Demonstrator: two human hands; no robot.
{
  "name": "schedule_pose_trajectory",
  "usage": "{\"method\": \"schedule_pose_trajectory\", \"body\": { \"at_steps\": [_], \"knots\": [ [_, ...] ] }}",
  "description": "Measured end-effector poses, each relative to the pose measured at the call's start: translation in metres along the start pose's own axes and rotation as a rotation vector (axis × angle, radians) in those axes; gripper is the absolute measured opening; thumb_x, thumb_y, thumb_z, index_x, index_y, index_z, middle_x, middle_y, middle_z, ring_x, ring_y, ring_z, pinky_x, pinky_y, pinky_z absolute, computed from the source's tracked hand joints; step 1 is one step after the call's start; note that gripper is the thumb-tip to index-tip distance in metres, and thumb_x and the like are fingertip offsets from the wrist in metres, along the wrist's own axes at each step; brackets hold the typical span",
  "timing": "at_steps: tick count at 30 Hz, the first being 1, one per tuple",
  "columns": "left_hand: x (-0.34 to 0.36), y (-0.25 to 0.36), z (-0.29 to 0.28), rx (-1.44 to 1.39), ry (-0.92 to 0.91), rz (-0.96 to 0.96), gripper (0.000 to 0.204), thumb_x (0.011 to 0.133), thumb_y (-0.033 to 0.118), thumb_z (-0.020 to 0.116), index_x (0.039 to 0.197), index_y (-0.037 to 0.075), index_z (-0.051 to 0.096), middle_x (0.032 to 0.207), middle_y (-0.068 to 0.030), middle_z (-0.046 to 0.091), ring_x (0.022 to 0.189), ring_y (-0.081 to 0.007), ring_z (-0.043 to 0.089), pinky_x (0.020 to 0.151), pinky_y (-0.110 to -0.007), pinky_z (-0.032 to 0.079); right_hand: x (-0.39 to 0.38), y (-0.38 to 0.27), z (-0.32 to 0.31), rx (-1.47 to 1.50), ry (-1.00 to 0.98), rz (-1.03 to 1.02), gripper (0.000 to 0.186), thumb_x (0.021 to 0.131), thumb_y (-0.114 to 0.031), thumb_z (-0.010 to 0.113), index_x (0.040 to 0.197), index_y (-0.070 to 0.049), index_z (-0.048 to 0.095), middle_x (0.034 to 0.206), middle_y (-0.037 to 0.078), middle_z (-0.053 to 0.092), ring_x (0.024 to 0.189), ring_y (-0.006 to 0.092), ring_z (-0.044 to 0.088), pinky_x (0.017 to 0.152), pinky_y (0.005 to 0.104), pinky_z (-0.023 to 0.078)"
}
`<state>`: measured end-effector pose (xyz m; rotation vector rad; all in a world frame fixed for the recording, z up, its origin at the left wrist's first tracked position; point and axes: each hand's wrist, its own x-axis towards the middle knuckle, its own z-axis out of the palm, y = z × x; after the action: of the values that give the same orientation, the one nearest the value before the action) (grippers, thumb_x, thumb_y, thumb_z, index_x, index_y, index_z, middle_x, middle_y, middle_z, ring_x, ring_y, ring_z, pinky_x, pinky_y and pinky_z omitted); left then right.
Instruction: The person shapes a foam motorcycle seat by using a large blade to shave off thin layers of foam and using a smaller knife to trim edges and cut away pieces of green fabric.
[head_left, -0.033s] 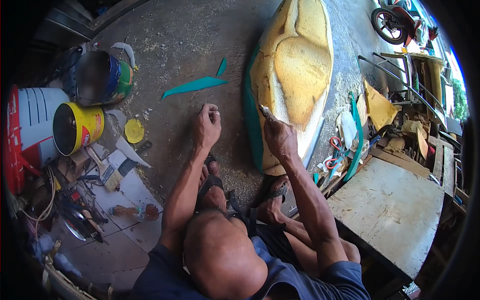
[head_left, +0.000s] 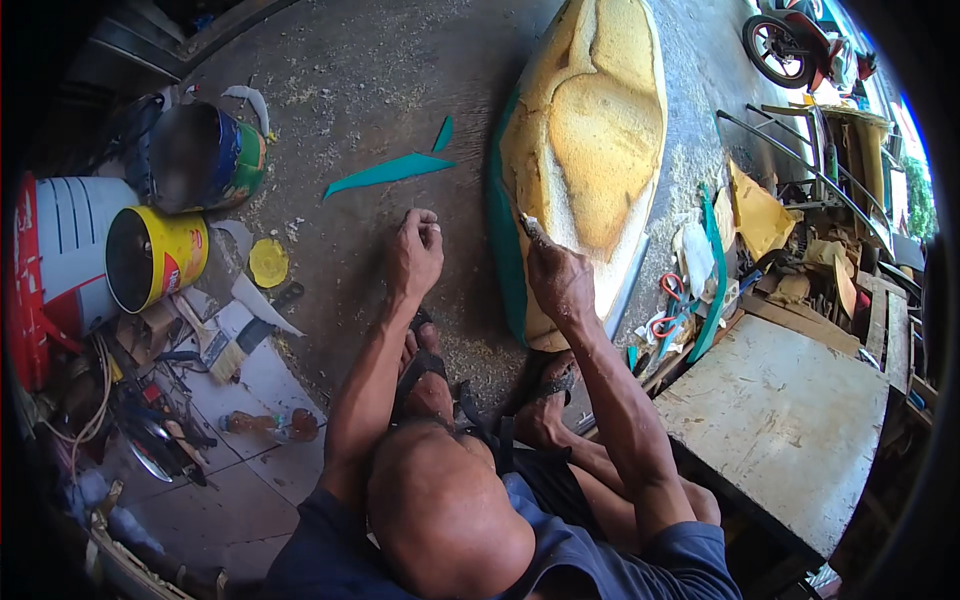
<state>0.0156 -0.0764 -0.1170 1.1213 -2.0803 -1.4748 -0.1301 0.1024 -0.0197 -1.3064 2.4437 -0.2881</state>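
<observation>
A long, shaped yellow foam seat (head_left: 600,160) with a teal cover (head_left: 500,250) along its left side lies in front of me on the concrete. My right hand (head_left: 557,272) is closed at the foam's lower left part, gripping a narrow tool (head_left: 531,226) whose kind I cannot make out. My left hand (head_left: 415,255) hangs above the floor left of the seat, its fingers curled together around something too small to make out. Two cut teal pieces (head_left: 385,174) lie beyond my left hand, one small and one longer.
Buckets (head_left: 150,255), a yellow lid (head_left: 268,262) and piled tools (head_left: 170,440) crowd the left. On the right are red-handled scissors (head_left: 668,285), teal strips (head_left: 715,280), a worn board (head_left: 770,430), stacked wood (head_left: 850,300), a metal ladder-like frame (head_left: 800,160) and a motorbike (head_left: 785,50).
</observation>
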Motion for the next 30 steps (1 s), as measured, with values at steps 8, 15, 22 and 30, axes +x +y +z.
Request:
{"method": "schedule_pose_trajectory", "body": {
  "at_steps": [8,15,22,30],
  "knots": [
    [0.01,0.028,0.004,-0.021,-0.066,-0.07,0.012,0.097,0.012,0.063,0.107,0.005,0.063,0.088,-0.0133,0.071,0.081,-0.0295,0.071,0.071,-0.04,0.055,-0.008,-0.002,0.015,0.016,0.016,0.011,0.035,0.099,-0.019,0.057,0.133,-0.017,0.063,0.1,0.02,0.073,0.085,0.0401,0.072,0.07,0.0494,0.056],
    [0.018,0.049,0.01,-0.041,-0.006,0.061,0.01,0.097,0.012,0.064,0.104,0.005,0.065,0.087,-0.0133,0.071,0.08,-0.0297,0.071,0.071,-0.041,0.055,0.005,0.001,0.021,0.012,0.024,0.01,0.032,0.098,-0.018,0.058,0.13,-0.016,0.065,0.098,0.019,0.073,0.083,0.0399,0.072,0.069,0.0493,0.056],
    [0.012,0.049,0.006,-0.018,0.004,-0.013,0.012,0.097,0.012,0.062,0.106,0.006,0.067,0.088,-0.0116,0.073,0.078,-0.0288,0.072,0.071,-0.04,0.055,0.012,0.011,0.021,-0.002,0.04,0.015,0.03,0.097,-0.018,0.059,0.126,-0.015,0.067,0.096,0.019,0.073,0.082,0.0397,0.072,0.068,0.0493,0.056],
    [0.031,0.05,0.02,0.128,-0.086,0.209,0.026,0.097,0.009,0.061,0.12,0.011,0.071,0.103,-0.0146,0.07,0.094,-0.0326,0.068,0.083,-0.044,0.055,-0.002,0.015,0.026,0.006,0.044,0.007,0.028,0.095,-0.017,0.06,0.121,-0.013,0.069,0.094,0.019,0.073,0.08,0.0394,0.072,0.067,0.0492,0.056]
  ]
}}
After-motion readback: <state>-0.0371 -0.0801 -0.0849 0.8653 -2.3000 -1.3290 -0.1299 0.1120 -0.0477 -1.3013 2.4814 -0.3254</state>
